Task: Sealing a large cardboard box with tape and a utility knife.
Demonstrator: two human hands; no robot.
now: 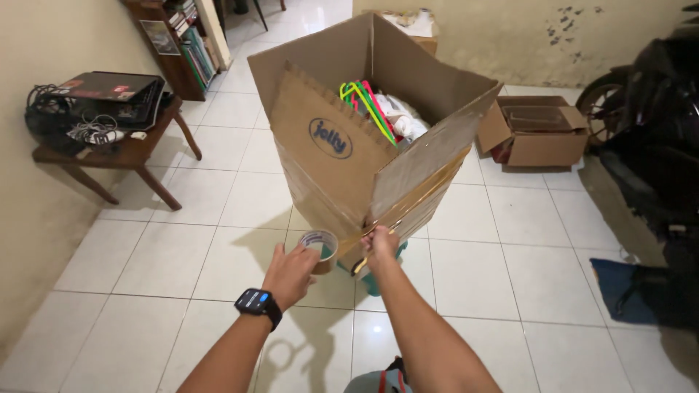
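The white-tiled floor (182,240) carries everything here. On it, ahead of the person, stands a large cardboard box (342,160), flaps up and open at the top, with coloured plastic hangers (368,102) and some pale bundled things showing inside. Bands of clear packing tape already run around its lower walls, and a stretched strip of tape (419,196) runs along the right-hand face down to the near corner.

To the right sits a smaller open carton (535,135), with a dark motorbike (641,131) behind it; to the left a low wooden side table (120,153) holds a closed laptop and a tangle of cables on its tabletop, and a bookshelf (186,44) stands further back.

The left hand (291,273), a dark watch on its wrist, is closed around a tape roll (320,247), held just beside the box's near bottom corner. The right hand (380,244) is pinched on the tape at that corner, pressing it against the cardboard; whether a small tool is also in its fingers cannot be told.

The work appears to be mid-wrap: one band laid and anchored at the corner. The next move likely calls for keeping the strip taut while the roll is carried round the left face, level with the earlier bands, so that it does not wrinkle or lift.
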